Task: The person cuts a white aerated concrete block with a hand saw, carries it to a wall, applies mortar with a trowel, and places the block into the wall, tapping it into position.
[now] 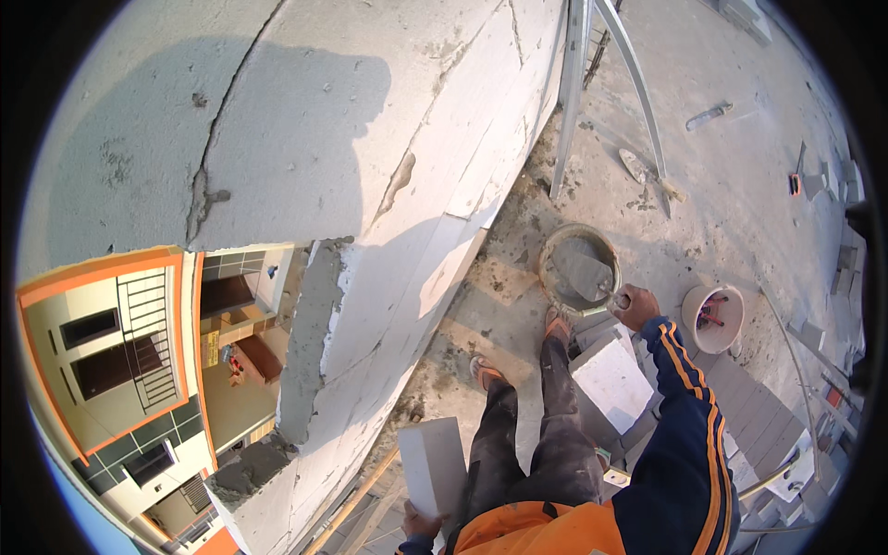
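Observation:
My left hand (422, 524) grips the lower end of a pale grey rectangular block (433, 465), standing on end beside my left leg. My right hand (636, 307) is closed in a fist at the right rim of a round bucket (552, 248). Wet grey mortar (583, 289) lies in that bucket. What the right fingers hold, if anything, is hidden. Ahead and left runs a wall of large pale blocks (407, 231) with mortar joints. Mortar also covers the stepped end (310, 342) of this wall.
More white blocks (612, 381) are stacked right of my legs. A pale bucket (713, 319) with reddish items stands farther right. Metal strips (569, 111) lean by the wall, near a trowel (635, 166) on the floor. Beyond the wall's left edge is a drop toward a house (120, 342).

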Demonstrator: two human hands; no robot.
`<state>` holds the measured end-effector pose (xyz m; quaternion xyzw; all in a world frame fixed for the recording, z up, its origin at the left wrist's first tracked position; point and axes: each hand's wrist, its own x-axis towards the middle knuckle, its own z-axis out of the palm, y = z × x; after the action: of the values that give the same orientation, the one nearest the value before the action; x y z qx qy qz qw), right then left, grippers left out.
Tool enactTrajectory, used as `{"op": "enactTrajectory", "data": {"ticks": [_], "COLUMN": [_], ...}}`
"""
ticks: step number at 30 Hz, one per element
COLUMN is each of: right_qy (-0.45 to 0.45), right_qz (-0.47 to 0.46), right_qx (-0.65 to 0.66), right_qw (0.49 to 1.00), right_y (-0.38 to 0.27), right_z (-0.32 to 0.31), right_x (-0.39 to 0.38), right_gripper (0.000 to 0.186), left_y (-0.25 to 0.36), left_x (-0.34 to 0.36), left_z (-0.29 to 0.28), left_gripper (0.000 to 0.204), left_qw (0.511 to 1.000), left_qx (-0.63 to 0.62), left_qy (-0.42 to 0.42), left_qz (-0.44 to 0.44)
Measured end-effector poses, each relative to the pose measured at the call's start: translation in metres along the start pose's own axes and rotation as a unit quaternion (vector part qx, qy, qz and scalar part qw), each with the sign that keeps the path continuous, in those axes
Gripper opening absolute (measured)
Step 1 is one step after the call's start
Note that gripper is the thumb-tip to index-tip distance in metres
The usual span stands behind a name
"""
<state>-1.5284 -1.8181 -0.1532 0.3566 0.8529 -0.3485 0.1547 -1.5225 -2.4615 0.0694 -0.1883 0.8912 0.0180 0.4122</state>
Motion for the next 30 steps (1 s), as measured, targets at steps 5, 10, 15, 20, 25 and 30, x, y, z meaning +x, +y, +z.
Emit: {"op": "enactTrajectory", "data": {"ticks": [5,10,15,20,25,30], "right_qy": [0.088,0.075,-0.168,-0.202,-0.180,-0.112], "right_qz": [-0.117,-0.263,-0.218,-0.248,-0.251,-0.275], "right_qx": [0.013,0.070,0.202,0.193,0.182,0.041], "right_qw": [0.989,0.959,0.940,0.928,0.934,0.954], "right_y": [-0.134,-0.272,-0.363,-0.373,-0.364,-0.403], "right_z": [-0.091,-0.162,-0.198,-0.232,-0.257,-0.214], "right_x": [-0.115,-0.150,-0.095,-0.070,-0.113,-0.116], "right_gripper": [0.029,0.030,0.028,0.032,0.032,0.032], "left_y": [-0.021,-0.043,-0.060,-0.076,-0.098,-0.141], "left_x": [-0.005,-0.005,0.000,0.000,0.005,0.036], "left_z": [-0.009,-0.006,0.002,0.009,0.030,0.085], "left_gripper": [0.096,0.098,0.087,0.078,0.082,0.079], "left_qw": [0.999,0.999,0.996,0.993,0.986,0.978], "left_qx": [0.046,-0.008,-0.070,-0.113,-0.166,-0.194], "left_qy": [-0.005,0.038,0.039,0.025,0.001,-0.050], "left_qz": [-0.017,0.014,0.028,0.014,-0.020,-0.055]}}
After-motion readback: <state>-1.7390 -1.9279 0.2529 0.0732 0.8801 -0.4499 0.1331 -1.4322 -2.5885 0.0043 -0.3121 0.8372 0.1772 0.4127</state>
